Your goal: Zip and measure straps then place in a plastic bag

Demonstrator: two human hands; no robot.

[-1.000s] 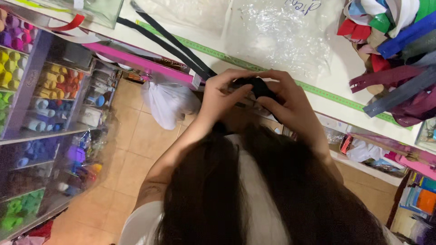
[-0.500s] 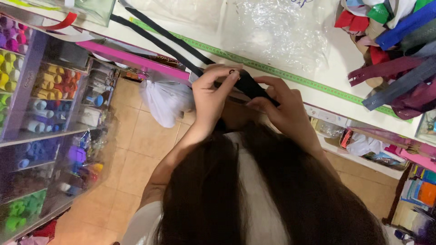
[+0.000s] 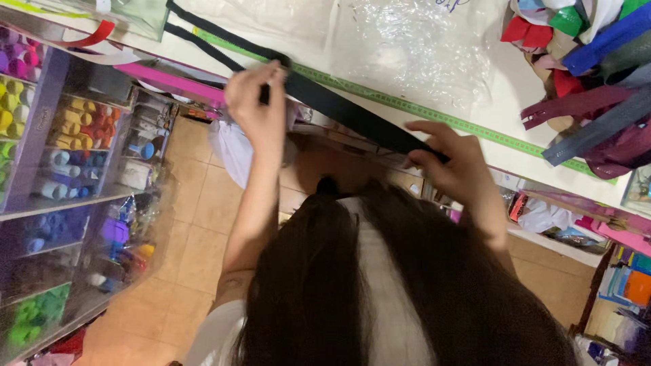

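A black strap (image 3: 352, 115) runs slantwise along the front edge of a white counter (image 3: 305, 34). My left hand (image 3: 258, 108) pinches it at the upper left. My right hand (image 3: 454, 166) grips it lower right, so a length is held taut between them. A green measuring tape (image 3: 441, 118) is fixed along the counter edge just behind the strap. More black strap (image 3: 196, 37) trails off to the upper left. My long dark hair (image 3: 380, 285) hangs below the hands and hides what is under it.
A pile of coloured zippers and cloth (image 3: 590, 88) lies on the counter at right, a crumpled clear plastic bag (image 3: 420, 47) at centre. Shelves of small coloured containers (image 3: 61, 142) stand at left. A white bag (image 3: 230, 152) hangs under the counter above a tiled floor (image 3: 183, 230).
My hands were close together on the strap at the counter edge. They have drawn apart, the left up-left and the right down-right, pulling the strap out straight along the measuring tape.
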